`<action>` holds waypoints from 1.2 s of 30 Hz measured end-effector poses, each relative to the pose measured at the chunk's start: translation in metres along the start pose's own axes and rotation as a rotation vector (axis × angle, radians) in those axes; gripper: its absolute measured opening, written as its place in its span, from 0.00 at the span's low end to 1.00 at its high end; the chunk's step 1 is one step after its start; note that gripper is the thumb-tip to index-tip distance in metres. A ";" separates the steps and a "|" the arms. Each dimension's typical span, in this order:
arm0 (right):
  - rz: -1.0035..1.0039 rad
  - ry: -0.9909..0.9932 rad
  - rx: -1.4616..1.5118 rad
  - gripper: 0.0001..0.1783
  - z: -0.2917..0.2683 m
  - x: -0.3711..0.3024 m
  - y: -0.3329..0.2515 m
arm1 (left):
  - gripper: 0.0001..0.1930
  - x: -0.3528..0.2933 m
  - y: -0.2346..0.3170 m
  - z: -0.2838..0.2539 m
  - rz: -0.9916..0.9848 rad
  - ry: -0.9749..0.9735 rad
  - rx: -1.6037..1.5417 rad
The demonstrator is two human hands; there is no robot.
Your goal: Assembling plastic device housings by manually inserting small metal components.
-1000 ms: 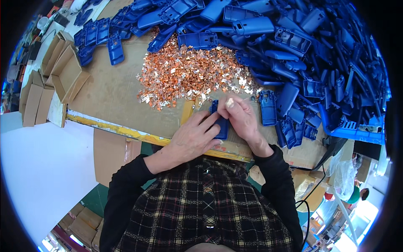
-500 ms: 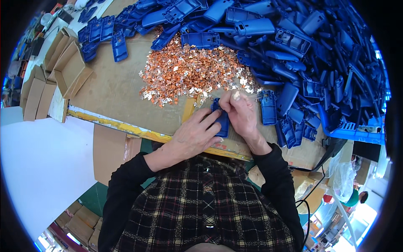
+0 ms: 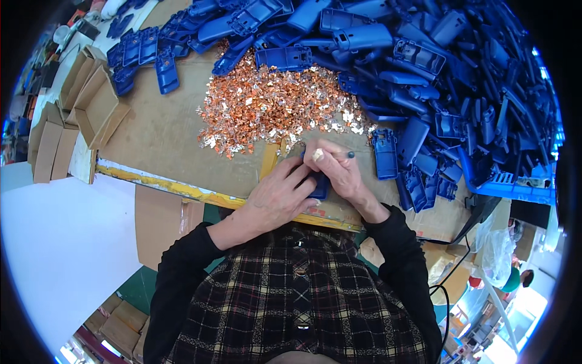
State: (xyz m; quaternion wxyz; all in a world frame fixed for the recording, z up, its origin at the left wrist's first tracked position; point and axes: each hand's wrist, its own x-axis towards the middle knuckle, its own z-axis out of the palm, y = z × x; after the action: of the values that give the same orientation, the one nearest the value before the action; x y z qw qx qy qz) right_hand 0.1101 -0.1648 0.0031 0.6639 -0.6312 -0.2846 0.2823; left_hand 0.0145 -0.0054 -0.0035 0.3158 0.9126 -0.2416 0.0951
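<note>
Near the table's front edge, my left hand [image 3: 276, 195] holds down a blue plastic casing [image 3: 321, 189], its fingers curled over the casing's left side. My right hand [image 3: 341, 173] is closed over the casing's upper part, gripping a thin pen-like tool [image 3: 350, 155] whose dark end sticks out to the right. The tool's tip and most of the casing are hidden under my fingers. Just beyond both hands spreads a heap of small copper-coloured and silvery metal pieces [image 3: 267, 106]. Another blue casing [image 3: 385, 153] lies to the right of my right hand.
A large pile of blue casings [image 3: 418, 60] covers the back and right, spilling against a blue crate [image 3: 515, 193]. Several more casings [image 3: 167, 71] lie at the back left. Open cardboard boxes [image 3: 97, 112] stand at the left edge. A yellow-taped table edge [image 3: 176, 186] runs before me.
My right hand has shifted slightly left and turned over the casing, bringing the tool's dark end into sight. My left hand stays on the casing, almost unmoved.
</note>
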 end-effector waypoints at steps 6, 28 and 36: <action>-0.103 0.419 -0.086 0.16 -0.025 0.008 -0.020 | 0.21 -0.013 0.000 -0.001 0.028 0.017 0.001; -0.210 0.269 -0.993 0.05 -0.023 -0.001 -0.008 | 0.07 0.116 -0.128 -0.078 -0.087 0.359 0.708; -0.122 0.269 -0.878 0.04 -0.023 -0.002 -0.005 | 0.04 0.122 -0.129 -0.087 -0.008 0.349 0.642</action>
State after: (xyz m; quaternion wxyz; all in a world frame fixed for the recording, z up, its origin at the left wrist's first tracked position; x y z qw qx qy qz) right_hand 0.1258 -0.1816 0.0068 0.3804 -0.8658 -0.3250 0.0112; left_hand 0.1829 0.0905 0.0365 0.0502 0.9362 -0.1384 0.3191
